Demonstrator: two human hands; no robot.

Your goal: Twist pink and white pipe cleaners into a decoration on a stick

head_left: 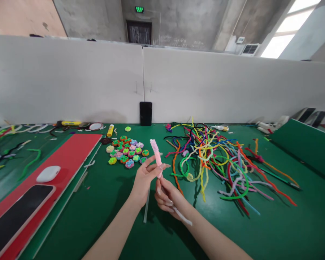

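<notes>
Over the middle of the table, my left hand (143,177) is closed around a pink coiled pipe cleaner (156,153), which stands nearly upright with its coils showing above the fingers. Just below, my right hand (168,198) pinches at the lower end of the coil, and its remaining fingers are curled in. A pale pipe cleaner tail (183,217) sticks out from under the right fingers; whether it joins the pink coil is hidden. A thin translucent stick (146,207) shows below the left hand.
Several small fuzzy flowers (130,151) lie behind my left hand. To the right spreads a tangled heap of coloured pipe cleaners (211,151). A red board (62,159) on the left carries a phone (21,213) and a white case (48,173). A black phone (146,113) leans on the partition.
</notes>
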